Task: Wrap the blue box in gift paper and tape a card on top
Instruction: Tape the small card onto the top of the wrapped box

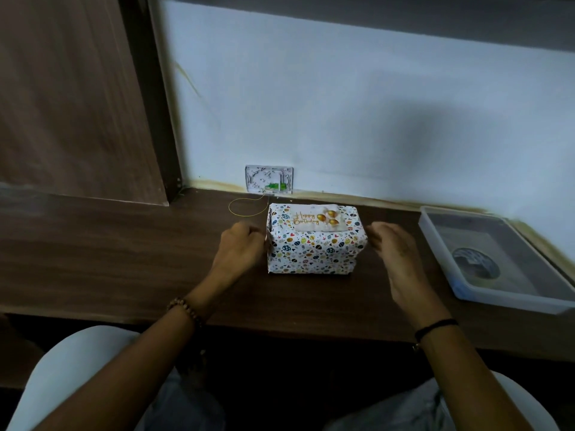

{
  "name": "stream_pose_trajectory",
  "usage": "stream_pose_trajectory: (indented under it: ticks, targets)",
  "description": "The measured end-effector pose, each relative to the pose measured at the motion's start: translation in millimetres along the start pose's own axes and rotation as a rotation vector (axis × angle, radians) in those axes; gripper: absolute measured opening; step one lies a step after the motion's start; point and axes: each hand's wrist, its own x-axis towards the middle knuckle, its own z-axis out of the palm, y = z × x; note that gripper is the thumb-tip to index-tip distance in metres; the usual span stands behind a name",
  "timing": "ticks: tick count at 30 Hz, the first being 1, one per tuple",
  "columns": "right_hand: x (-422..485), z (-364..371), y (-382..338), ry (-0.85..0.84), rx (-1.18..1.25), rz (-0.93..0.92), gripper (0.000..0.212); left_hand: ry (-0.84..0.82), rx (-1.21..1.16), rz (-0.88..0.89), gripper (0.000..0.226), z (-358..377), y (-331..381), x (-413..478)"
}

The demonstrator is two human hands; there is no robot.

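Note:
A box wrapped in white gift paper (314,250) with small coloured prints stands on the dark wooden desk (124,256). A pale "Happy Birthday" card (317,218) with gold balloons lies on its top face. My left hand (239,248) is at the box's left end, its fingers curled and touching the paper edge there. My right hand (396,253) hovers just right of the box with relaxed fingers, a small gap between them and the paper. None of the blue box shows under the wrapping.
A clear plastic tray (441,231) sits at the right of the desk, with a roll of tape (476,263) lying inside. A white wall socket box (269,179) and a thin yellow wire loop (247,207) are behind the gift. The desk's front edge is near my lap.

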Motion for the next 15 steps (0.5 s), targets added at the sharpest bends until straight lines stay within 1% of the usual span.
stream_pose_trajectory:
  ticks: [3,6,10,11,13,15]
  targets:
    - [-1,6,3,0.004,-0.02,0.079,0.029,-0.056,-0.009,-0.046,0.038,0,1,0]
    - [0,10,8,-0.018,-0.055,0.106,0.034,-0.097,0.001,-0.055,0.04,3,0,1]
    - [-8,15,2,-0.039,0.027,0.12,0.039,-0.129,-0.039,-0.077,0.041,7,-2,4]
    - [-11,15,0,-0.047,0.044,0.118,0.038,-0.132,-0.06,-0.079,0.038,9,-3,5]
    - [-14,16,-3,-0.062,0.09,0.115,0.028,-0.113,-0.112,-0.08,0.031,11,-5,8]
    - [-17,14,-8,-0.094,0.188,0.137,0.025,-0.076,-0.176,-0.101,0.03,11,-4,11]
